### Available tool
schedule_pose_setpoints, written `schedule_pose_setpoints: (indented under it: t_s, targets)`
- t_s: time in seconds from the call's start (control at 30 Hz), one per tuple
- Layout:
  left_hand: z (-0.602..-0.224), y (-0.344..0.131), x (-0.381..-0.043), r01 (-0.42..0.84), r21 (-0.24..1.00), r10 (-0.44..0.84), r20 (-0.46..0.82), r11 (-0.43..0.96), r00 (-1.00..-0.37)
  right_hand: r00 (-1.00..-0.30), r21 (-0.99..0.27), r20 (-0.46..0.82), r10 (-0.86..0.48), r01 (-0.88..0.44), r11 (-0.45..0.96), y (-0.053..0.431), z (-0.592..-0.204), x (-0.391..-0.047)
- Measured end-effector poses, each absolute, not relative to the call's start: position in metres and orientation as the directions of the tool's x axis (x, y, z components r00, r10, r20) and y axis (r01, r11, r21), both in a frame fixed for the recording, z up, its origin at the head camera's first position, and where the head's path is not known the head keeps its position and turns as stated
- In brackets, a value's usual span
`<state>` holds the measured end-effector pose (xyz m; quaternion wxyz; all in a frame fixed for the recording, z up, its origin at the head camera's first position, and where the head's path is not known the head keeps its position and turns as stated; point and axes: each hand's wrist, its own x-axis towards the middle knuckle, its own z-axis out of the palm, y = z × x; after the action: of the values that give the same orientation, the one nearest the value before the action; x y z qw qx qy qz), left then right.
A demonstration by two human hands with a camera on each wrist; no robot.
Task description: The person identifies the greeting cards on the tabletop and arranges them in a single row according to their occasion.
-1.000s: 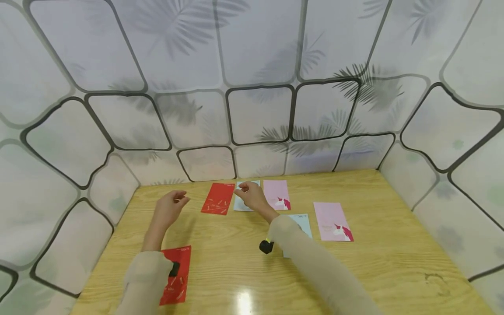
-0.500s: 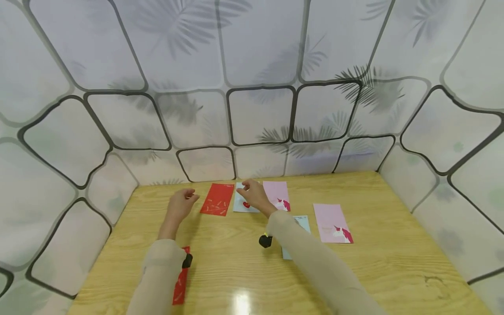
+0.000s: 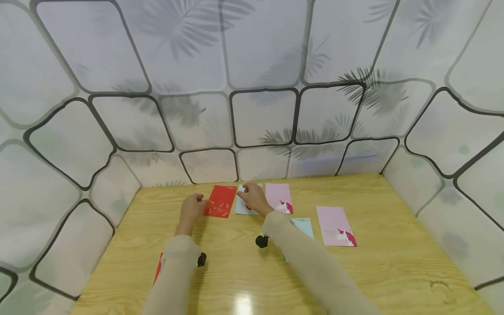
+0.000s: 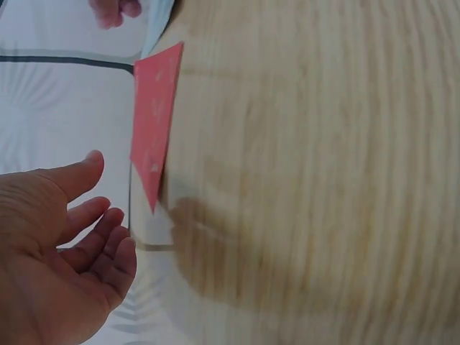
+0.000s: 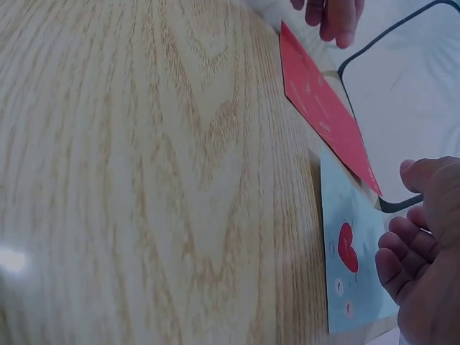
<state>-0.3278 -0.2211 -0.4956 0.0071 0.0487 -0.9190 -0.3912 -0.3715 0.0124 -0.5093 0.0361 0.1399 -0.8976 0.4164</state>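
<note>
My left hand (image 3: 192,207) is at the left edge of the far red card (image 3: 220,201). In the left wrist view its thumb and loosely bent fingers (image 4: 113,241) are apart, with nothing between them. Over the light blue card with a red heart (image 5: 348,248) hovers my right hand (image 3: 253,198), holding nothing, its fingers loosely bent. That hand hides part of the blue card in the head view. A pink unicorn card (image 3: 278,198) lies just right of it.
Nearer on the wooden table (image 3: 232,262) lie a second pink unicorn card (image 3: 336,226), a light blue card (image 3: 304,225) partly under my right sleeve, and a red card (image 3: 159,267) mostly hidden by my left sleeve. A patterned cloth wall (image 3: 261,118) closes the back and sides.
My left hand has moved right, up to the far red card, and its sleeve now covers most of the near red card. The right hand has stayed almost in place.
</note>
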Motion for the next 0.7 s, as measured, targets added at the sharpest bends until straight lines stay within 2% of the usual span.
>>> schedule_pose_setpoints:
  t_s: [0.17,0.43,0.7]
  targets:
    - [-0.503,-0.212,-0.333,-0.117,0.697,-0.121,-0.043,0.707,-0.992,-0.959,-0.705,0.155,-0.238,-0.276,0.653,0.007,-0.51,-0.378]
    - [-0.511,-0.202,-0.333,-0.115,0.583,-0.138,-0.006,0.804,-0.99,-0.951,-0.634,0.152,-0.27,-0.304,0.711,-0.003,-0.512,-0.386]
    - [-0.501,-0.197,-0.333,-0.171,0.558,-0.157,-0.074,0.812,-0.985,-0.954,-0.56,0.133,-0.267,-0.295,0.774,-0.01,-0.512,-0.39]
